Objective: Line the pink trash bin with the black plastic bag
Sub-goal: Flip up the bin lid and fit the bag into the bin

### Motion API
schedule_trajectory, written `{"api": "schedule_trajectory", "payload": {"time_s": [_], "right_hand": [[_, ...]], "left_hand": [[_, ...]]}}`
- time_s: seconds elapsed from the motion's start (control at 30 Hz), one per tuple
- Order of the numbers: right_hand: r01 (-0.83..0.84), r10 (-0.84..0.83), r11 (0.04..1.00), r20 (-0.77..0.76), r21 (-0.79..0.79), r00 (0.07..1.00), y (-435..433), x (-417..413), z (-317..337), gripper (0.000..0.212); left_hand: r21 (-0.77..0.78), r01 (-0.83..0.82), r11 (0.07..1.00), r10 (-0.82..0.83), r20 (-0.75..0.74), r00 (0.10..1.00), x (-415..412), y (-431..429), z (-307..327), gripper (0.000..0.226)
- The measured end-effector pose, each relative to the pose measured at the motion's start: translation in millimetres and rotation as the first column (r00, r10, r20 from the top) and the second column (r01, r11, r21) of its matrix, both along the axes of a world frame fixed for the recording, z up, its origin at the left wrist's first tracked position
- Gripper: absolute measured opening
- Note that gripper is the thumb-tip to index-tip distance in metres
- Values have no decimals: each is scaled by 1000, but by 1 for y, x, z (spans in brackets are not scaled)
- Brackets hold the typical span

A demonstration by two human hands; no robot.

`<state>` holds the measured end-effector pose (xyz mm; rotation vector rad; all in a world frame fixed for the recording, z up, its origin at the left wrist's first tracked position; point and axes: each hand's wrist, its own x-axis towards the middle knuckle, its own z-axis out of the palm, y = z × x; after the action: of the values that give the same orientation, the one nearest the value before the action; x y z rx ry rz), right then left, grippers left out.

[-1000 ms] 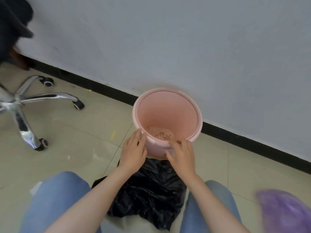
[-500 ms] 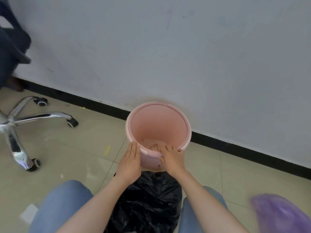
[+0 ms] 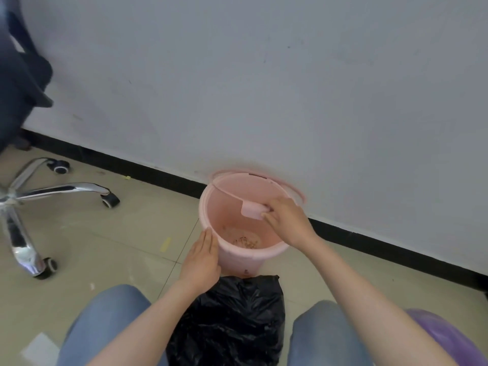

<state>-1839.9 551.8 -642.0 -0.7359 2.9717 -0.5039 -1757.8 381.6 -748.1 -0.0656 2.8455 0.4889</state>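
The pink trash bin (image 3: 237, 260) stands on the floor against the wall, with some brownish crumbs on its bottom. Its pink rim ring (image 3: 252, 211) is lifted off the bin's top and tilted up toward the wall. My right hand (image 3: 286, 220) pinches the ring's flat tab above the bin's opening. My left hand (image 3: 202, 262) lies flat, fingers straight, against the bin's left outer wall. The black plastic bag (image 3: 232, 320) lies crumpled on the floor between my knees, just in front of the bin.
An office chair's chrome wheeled base (image 3: 52, 191) stands on the tiled floor to the left. A purple bag (image 3: 443, 336) sits at the lower right beside my right knee. A black baseboard (image 3: 383, 249) runs along the white wall behind the bin.
My right hand has moved from the bin's near rim to the far side, lifting the rim ring up. My left hand has slid down to the bin's left wall.
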Motion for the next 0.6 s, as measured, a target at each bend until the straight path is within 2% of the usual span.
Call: {"api": "schedule_trajectory", "payload": {"time_s": [0.13, 0.2, 0.27, 0.33, 0.37, 0.43, 0.5, 0.6], "right_hand": [[11, -20, 994, -86, -113, 996, -4, -20, 28, 34], [42, -63, 988, -142, -150, 988, -6, -33, 38, 29], [67, -103, 988, -272, -138, 957, -10, -46, 46, 18], [103, -133, 991, -482, -90, 866, -17, -62, 54, 11], [135, -157, 987, -573, -82, 804, -21, -71, 58, 15], [186, -173, 981, -652, -49, 738, -29, -86, 67, 27], [194, -135, 981, -669, 14, 731, -35, -97, 70, 41], [259, -98, 956, -680, 139, 727, -35, -112, 64, 52]], "left_hand": [[14, 5, 1000, -6, 37, 999, -6, -5, 6, 68], [9, 21, 1000, -22, 60, 998, -8, -9, 11, 69], [1, 37, 999, -37, 86, 996, -11, -12, 15, 70], [5, 40, 999, -41, 103, 994, -15, -13, 18, 70], [7, 42, 999, -42, 108, 993, -17, -13, 18, 70], [9, 41, 999, -42, 115, 993, -18, -14, 18, 70], [12, 35, 999, -36, 113, 993, -18, -15, 17, 70], [23, 28, 999, -31, 114, 993, -15, -12, 16, 70]]}}
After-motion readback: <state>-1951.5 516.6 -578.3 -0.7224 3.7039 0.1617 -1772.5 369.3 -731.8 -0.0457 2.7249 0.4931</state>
